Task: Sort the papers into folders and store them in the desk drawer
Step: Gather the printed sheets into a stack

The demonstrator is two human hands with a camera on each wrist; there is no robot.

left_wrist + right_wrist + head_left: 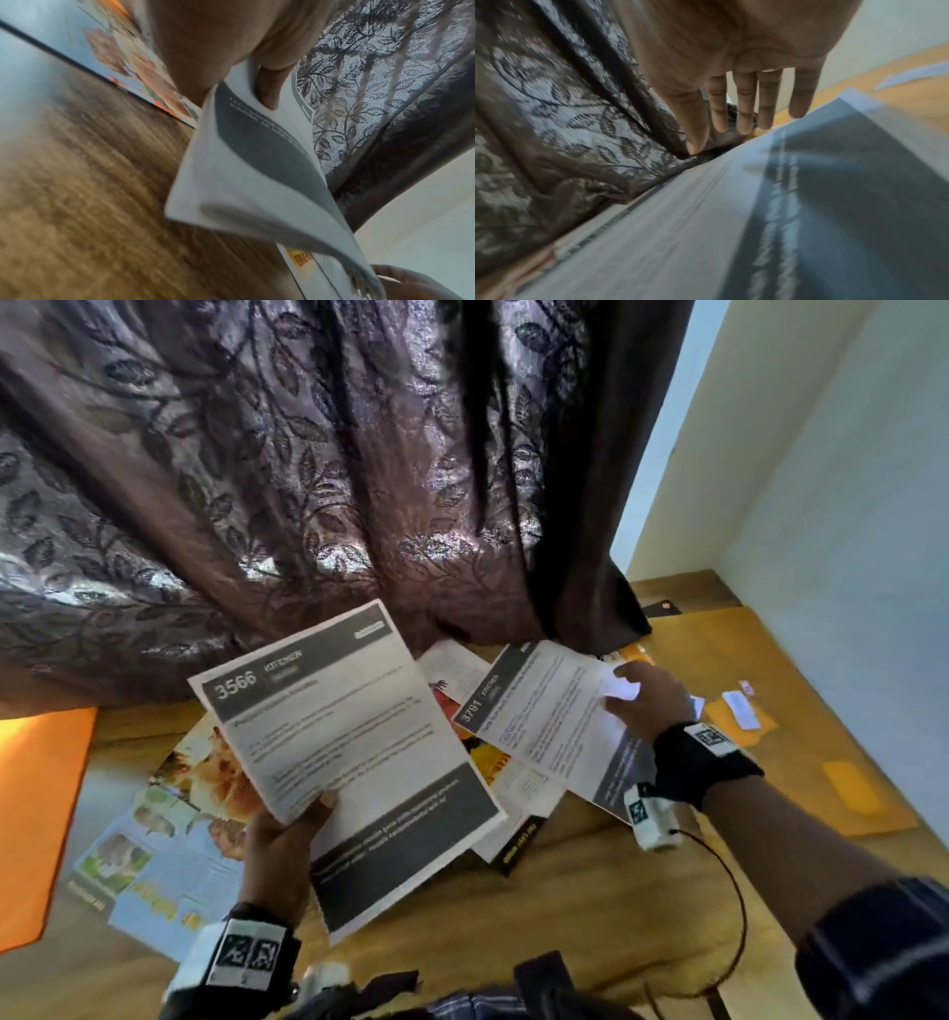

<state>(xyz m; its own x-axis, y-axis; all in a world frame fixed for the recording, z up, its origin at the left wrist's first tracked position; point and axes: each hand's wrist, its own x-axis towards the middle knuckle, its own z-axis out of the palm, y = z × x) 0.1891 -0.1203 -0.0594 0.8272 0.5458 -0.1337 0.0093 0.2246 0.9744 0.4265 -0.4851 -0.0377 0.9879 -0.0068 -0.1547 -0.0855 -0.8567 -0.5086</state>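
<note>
My left hand (pixel 285 834) pinches a thin stack of white sheets with grey bands, the top one headed "3566" (pixel 339 737), and holds it lifted over the wooden desk (pixel 565 916); in the left wrist view the thumb (pixel 267 89) lies on the stack (pixel 246 162). My right hand (pixel 644 698) hovers with straight fingers over a second white sheet headed "3791" (pixel 544 716), which lies on the paper pile. In the right wrist view the fingers (pixel 744 105) are spread above that sheet (pixel 731 223) and hold nothing.
Colourful leaflets (pixel 169 845) and magazine pages (pixel 493 762) lie scattered on the desk. An orange folder (pixel 36 814) sits at the left edge, tan envelopes (pixel 801 752) at the right by the wall. A dark patterned curtain (pixel 308 480) hangs over the desk's back.
</note>
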